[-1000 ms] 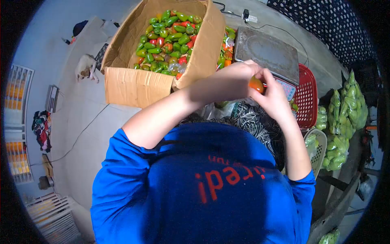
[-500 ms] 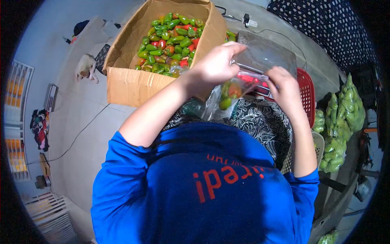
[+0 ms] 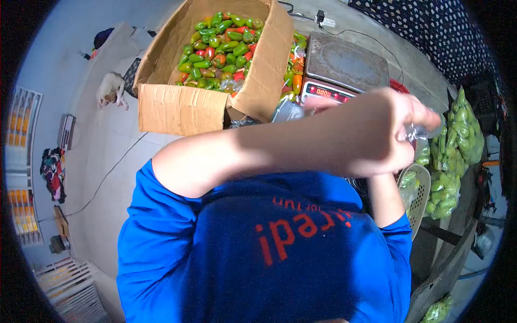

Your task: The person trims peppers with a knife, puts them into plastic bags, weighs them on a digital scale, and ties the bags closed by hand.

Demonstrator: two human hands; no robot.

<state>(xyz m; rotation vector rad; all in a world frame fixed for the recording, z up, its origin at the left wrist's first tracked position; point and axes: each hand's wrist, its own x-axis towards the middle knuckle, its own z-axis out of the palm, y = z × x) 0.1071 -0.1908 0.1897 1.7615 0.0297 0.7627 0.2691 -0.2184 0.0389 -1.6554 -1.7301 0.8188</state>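
My left hand (image 3: 403, 129) reaches across my body to the right, its fingers closed on crumpled clear plastic (image 3: 423, 132), seemingly part of a bag. Most of my right hand is hidden behind the left forearm; a blurred bit of skin, perhaps its fingers (image 3: 321, 103), shows below the scale's display. Just beyond the left forearm is a digital scale (image 3: 347, 62) with a dark, worn platform and a lit red readout. Peppers (image 3: 221, 51), green and red, fill part of an open cardboard box (image 3: 180, 105) at the upper left.
More peppers (image 3: 297, 83) lie between box and scale. A red basket (image 3: 397, 86) and a beige basket (image 3: 417, 196) are at the right, beside filled bags of green produce (image 3: 458, 145). A cable (image 3: 371, 36) runs behind the scale. A white animal (image 3: 112, 89) lies on the floor.
My left hand has swept right, its forearm now crossing in front of my right hand. The bag of peppers between my hands is now hidden, and the scale's platform is uncovered.
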